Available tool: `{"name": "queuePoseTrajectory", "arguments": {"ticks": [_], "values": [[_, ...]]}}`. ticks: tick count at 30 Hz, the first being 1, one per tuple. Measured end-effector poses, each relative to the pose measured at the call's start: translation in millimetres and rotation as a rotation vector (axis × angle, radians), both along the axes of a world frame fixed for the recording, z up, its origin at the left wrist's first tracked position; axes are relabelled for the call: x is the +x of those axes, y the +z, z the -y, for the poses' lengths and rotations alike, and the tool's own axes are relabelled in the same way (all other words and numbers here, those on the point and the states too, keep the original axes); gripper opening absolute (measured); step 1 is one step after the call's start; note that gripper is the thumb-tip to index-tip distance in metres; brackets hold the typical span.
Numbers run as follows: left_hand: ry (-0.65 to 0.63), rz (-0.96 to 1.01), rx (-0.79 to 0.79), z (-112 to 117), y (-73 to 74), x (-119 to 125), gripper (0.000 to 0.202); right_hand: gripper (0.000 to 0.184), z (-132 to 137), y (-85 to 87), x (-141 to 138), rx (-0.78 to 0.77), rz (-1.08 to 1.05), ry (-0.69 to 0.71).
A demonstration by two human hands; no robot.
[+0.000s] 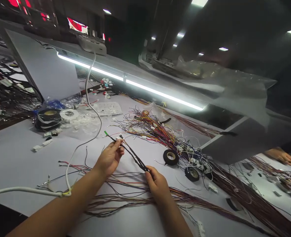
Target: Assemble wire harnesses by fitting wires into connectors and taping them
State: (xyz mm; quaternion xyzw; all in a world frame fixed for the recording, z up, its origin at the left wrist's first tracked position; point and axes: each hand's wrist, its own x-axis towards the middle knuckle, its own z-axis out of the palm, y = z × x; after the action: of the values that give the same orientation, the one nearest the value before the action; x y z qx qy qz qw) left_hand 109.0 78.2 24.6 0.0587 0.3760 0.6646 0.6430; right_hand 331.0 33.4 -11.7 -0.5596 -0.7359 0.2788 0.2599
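Observation:
My left hand [110, 158] pinches the upper end of a thin black taped wire bundle [133, 154], close to its small white connector and green tip [106, 133]. My right hand [157, 184] grips the lower end of the same bundle, fingers curled round it. The bundle runs slanted between the two hands, just above the white table [17, 164]. Loose coloured wires [125, 197] lie on the table under both hands and forearms.
Two black tape rolls [171, 157] [192, 173] sit right of my hands, beside a tangled pile of coloured wires [155, 128]. More tape rolls [48, 117] and small white connectors lie far left. A white cable [68, 171] crosses the table. Another person's hand [282, 156] rests at far right.

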Motion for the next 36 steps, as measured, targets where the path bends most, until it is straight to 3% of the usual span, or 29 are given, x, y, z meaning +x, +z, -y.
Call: {"name": "queuePoseTrajectory", "arguments": {"ticks": [4, 7, 9, 10, 12, 14, 16, 17, 20, 22, 25, 27, 30, 33, 36], "values": [[0.132, -0.017, -0.145, -30, -4.3, -16, 0.015, 0.036, 0, 4.4, -12, 0.0, 0.255, -0.059], [0.178, -0.081, -0.15, -27, 0.9, -32, 0.014, 0.035, 2, 4.2, -18, 0.061, 0.286, -0.036], [0.22, -0.279, -0.075, -15, 6.3, -38, 0.027, 0.034, 3, 3.1, -19, 0.106, 0.305, -0.013], [0.19, -0.495, 0.02, -7, 7.9, -39, 0.032, 0.034, 4, 2.3, -19, 0.121, 0.319, 0.001], [-0.07, -1.101, 0.34, 7, 6.0, -37, 0.04, 0.034, 5, -0.4, -17, 0.141, 0.337, 0.045], [-0.497, -1.667, 0.665, 16, -3.2, -29, 0.045, 0.033, 7, -3.9, -15, 0.161, 0.335, 0.099], [-0.78, -1.961, 0.743, 18, -18.1, -20, 0.049, 0.033, 11, -5.2, -13, 0.25, 0.339, 0.098], [-0.824, -2.048, 0.694, 16, -26.1, -16, 0.051, 0.036, 14, -3.5, -12, 0.334, 0.349, 0.063], [-0.786, -2.15, 0.541, 5, -43.7, -10, 0.056, 0.056, 25, 16.0, -9, 0.628, 0.332, -0.085], [-0.77, -2.158, 0.544, 0, -44.9, -9, 0.059, 0.067, 31, 37.7, -6, 0.757, 0.267, -0.131], [-0.729, -2.199, 0.508, 6, -31.9, -11, 0.058, 0.069, 29, 63.7, -2, 0.754, 0.271, -0.172], [-0.696, -2.229, 0.485, 24, -21.3, -13, 0.056, 0.067, 25, 66.4, -1, 0.644, 0.309, -0.227], [-0.788, -2.205, 0.569, 71, -17.2, -23, 0.059, 0.067, 29, 46.4, -5, 0.525, 0.333, -0.192], [-0.954, -2.148, 0.688, 122, -28.0, -39, 0.062, 0.069, 46, 12.0, -15, 0.495, 0.415, 0.086], [-0.975, -2.159, 0.74, 151, -38.7, -59, 0.063, 0.065, 59, -14.1, -23, 0.427, 0.518, 0.329]]}}
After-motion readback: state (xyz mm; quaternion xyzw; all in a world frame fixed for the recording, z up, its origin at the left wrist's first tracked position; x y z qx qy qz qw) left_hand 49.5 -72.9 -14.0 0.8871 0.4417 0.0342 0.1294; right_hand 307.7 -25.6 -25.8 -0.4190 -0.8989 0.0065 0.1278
